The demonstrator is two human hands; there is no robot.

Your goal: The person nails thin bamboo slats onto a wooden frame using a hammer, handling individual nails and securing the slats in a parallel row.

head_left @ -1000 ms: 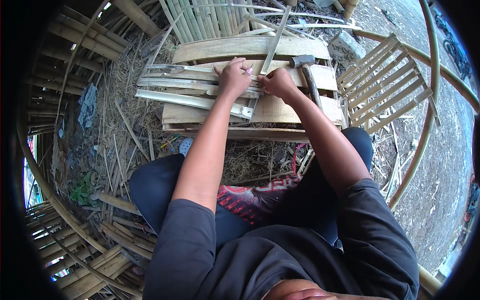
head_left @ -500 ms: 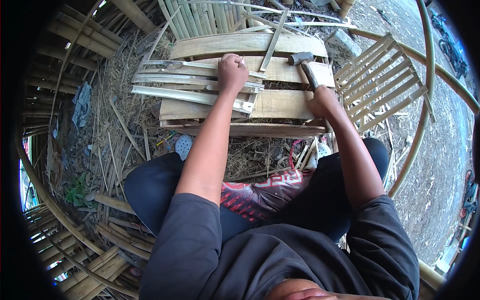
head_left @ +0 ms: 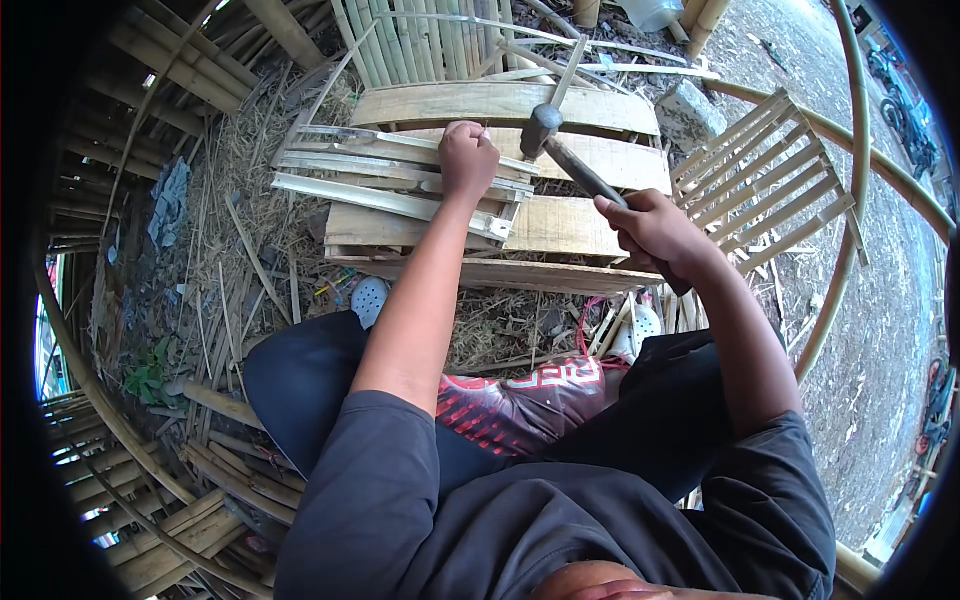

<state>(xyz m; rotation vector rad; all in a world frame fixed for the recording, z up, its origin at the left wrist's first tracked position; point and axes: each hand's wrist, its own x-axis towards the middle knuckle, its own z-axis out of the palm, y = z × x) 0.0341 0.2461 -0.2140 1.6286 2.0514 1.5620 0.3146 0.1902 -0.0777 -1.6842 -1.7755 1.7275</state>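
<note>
Right hand (head_left: 652, 232), grip wrapped round hammer (head_left: 585, 172), head over slatted counter (head_left: 570, 218); left hand (head_left: 468, 160) curled above bamboo strips (head_left: 350, 196), can't tell whether holding anything.

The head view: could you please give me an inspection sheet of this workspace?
Surface: low plank bench, with gaps between its boards.
Job's things: hammer, raised at a slant over the bench; bamboo strips, lying across its left part and past its edge.
Clutter: dry scraps on the ground around the bench; blue-grey cloth to the left.
Hands: right hand grips the hammer's handle; left hand is at the strips, fingers curled, anything pinched too small to tell.
Cables: nothing seen; only a pinkish-red cord below the bench.
Surroundings: slatted bamboo panel and concrete block to the right, paved ground beyond.
</note>
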